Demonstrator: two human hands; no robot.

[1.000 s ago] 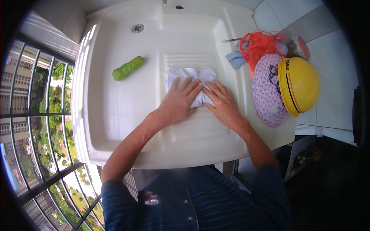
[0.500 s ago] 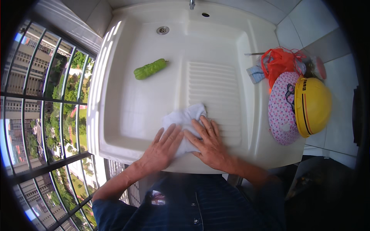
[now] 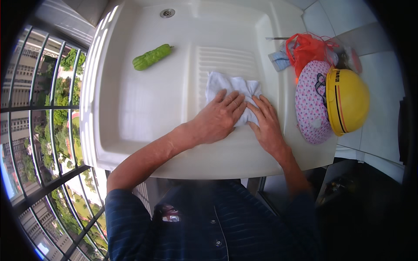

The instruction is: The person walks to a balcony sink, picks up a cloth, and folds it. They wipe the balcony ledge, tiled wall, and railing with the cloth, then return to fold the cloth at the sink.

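Pressing white cloth (image 3: 230,89) flat against ribbed washboard section (image 3: 226,61) of white sink (image 3: 130,108), both hands lay palm-down, fingers spread, nothing clenched or grasped. Left hand (image 3: 217,119) covered cloth's lower left part; right hand (image 3: 265,124) covered lower right corner, just beside left. Cloth lay bunched, upper edge free. Green bitter gourd (image 3: 151,57) rested well apart in basin, toward drain (image 3: 167,13). Yellow hard hat (image 3: 348,100), pink patterned hat (image 3: 311,104), red plastic bag (image 3: 307,48) sat on right ledge. Balcony railing (image 3: 48,130) stood at left.
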